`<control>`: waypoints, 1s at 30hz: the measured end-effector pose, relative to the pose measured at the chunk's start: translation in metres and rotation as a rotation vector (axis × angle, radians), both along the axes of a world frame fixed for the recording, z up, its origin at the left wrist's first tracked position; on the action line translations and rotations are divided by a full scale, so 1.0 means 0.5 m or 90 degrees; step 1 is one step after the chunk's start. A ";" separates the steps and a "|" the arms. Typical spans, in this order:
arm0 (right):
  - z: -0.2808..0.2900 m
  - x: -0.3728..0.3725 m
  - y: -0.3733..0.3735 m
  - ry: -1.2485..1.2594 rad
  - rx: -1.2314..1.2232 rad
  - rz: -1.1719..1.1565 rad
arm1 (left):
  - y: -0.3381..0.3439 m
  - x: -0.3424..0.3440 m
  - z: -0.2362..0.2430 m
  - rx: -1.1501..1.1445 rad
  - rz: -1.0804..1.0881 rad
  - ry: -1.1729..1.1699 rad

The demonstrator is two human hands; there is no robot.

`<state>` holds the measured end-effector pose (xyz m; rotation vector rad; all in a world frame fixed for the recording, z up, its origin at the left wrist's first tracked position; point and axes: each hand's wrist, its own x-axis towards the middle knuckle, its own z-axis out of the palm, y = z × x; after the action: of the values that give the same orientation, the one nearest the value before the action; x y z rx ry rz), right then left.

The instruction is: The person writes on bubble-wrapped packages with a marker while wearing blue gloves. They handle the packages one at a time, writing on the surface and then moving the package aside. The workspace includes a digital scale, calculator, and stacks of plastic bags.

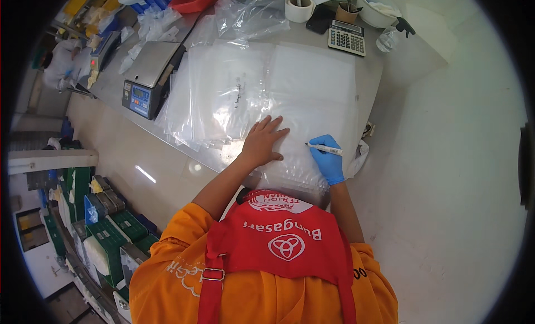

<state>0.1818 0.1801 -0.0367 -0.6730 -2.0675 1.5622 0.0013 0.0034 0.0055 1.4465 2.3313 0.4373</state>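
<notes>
A stack of clear plastic bags (312, 79) lies on the metal table in front of me. My left hand (263, 143), bare, rests on its left side with the fingers spread. In a blue glove, my right hand (327, 162) grips a white marker pen (326, 149) over the right part of the stack. The pen's dark tip points left, close to the top bag; whether it touches cannot be made out. Left of this stack lies another pile of clear bags (209, 95), its top one bearing dark handwriting.
A digital scale (150, 65) stands at the table's left edge. Along the back are a calculator (346, 40), a tape roll (299, 11), a dark phone (320, 19), a white bowl (374, 13) and a red tray (192, 1). Green crates (106, 240) stand lower left; another person (58, 65) is far left.
</notes>
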 end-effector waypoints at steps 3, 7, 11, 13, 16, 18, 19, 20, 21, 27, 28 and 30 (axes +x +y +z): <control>-0.016 0.010 0.015 0.000 0.008 0.055 | 0.000 -0.004 0.000 0.003 -0.001 -0.003; -0.006 0.008 0.008 -0.004 0.018 0.019 | -0.001 -0.002 0.002 -0.004 0.001 -0.008; -0.009 0.010 0.006 -0.001 0.024 0.018 | 0.000 -0.003 -0.001 0.004 -0.002 -0.013; -0.008 0.011 0.005 -0.006 0.028 0.020 | -0.003 -0.005 -0.002 0.006 0.000 -0.004; -0.007 0.011 0.004 -0.010 0.038 0.018 | 0.000 -0.003 0.002 0.008 -0.001 -0.007; -0.008 0.015 0.003 0.007 0.028 0.030 | -0.001 -0.004 0.005 0.006 0.000 -0.009; -0.009 0.014 0.003 0.002 0.023 0.024 | -0.002 -0.006 0.006 0.005 0.000 -0.008; -0.009 0.012 0.004 -0.003 0.019 0.018 | -0.003 -0.007 0.006 0.004 0.001 -0.008; -0.009 0.011 0.004 -0.009 0.014 0.011 | -0.002 -0.005 0.004 0.006 0.000 -0.009; -0.014 0.012 0.006 0.005 0.020 -0.011 | -0.003 -0.004 -0.003 0.011 -0.001 -0.012; -0.016 0.020 0.008 0.006 0.012 -0.002 | -0.003 -0.002 -0.004 0.011 -0.001 -0.012; -0.013 0.022 0.013 0.016 -0.003 0.017 | -0.003 -0.008 -0.003 0.010 0.000 -0.011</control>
<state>0.1929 0.1864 -0.0431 -0.6254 -2.0635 1.5824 -0.0025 0.0019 0.0042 1.4439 2.3199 0.4683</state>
